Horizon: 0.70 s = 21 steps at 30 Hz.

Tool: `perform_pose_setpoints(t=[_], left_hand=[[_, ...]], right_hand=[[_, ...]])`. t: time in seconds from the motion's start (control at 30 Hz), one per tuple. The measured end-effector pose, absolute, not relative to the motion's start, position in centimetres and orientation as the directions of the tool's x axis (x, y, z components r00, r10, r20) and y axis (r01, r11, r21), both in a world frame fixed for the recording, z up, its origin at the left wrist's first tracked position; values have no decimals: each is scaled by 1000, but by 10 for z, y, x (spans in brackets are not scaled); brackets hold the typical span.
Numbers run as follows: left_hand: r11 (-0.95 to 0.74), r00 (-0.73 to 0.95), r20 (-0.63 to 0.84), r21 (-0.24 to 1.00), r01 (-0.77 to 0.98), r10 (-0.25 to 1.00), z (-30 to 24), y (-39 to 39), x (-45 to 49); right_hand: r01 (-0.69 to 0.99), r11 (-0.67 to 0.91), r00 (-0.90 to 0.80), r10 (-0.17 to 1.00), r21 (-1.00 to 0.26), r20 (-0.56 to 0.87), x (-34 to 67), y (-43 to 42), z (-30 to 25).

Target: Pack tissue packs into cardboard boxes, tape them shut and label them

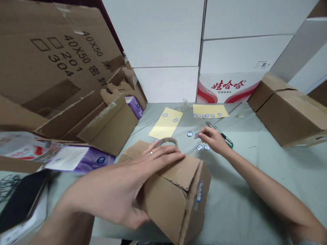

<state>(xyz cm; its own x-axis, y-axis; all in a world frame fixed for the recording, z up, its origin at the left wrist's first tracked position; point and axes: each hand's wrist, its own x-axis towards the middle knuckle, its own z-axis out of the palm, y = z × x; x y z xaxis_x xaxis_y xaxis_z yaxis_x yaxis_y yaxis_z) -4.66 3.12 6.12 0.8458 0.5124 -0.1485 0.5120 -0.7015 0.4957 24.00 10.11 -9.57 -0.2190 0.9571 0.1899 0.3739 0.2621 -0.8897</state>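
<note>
My left hand [143, 177] spans the top of a small cardboard box [166, 200], thumb on the near side and fingers over the flaps. A blue-edged label [199, 192] is stuck on the box's right end. Beyond my left fingers a roll of tape [168, 140] partly shows. My right hand [211, 137] pinches a small blue-edged label [196, 135] between thumb and fingertips, just above the table. Several similar loose labels [199, 147] lie around it. A utility knife [220, 134] with a green end lies beside my right hand.
Two yellow sheets [166, 127] with small labels on them lie further back. Open cardboard boxes [107, 122] and a purple tissue pack [94, 160] stand left, near a phone [22, 197]. Another cardboard box [288, 112] sits right. White cartons [166, 85] wall off the back.
</note>
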Motion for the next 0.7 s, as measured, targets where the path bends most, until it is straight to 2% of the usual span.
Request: perform_pose_setpoints(t=[0.1,0.2,0.33,0.5,0.7], left_hand=[[-684,838,-160,507,524,522,62,37,-52],[-675,843,-161,531,512,513,64,40,-51],[-689,862,-116,552,470,494,64,39,-46],[-702,874,-98,556,445,477,60,39,-46],[-725,900,-103,557,405,424,58,43,-50]], right_hand=[[183,281,-222,945,-942,239,245,75,-65],[71,309,-238,928,-948,285,247,48,-39],[-46,390,-393,839,-920,376,247,19,-18],[65,628,-558,667,-776,493,235,3,-6],[123,740,-585,592,-661,554,226,5,-3]])
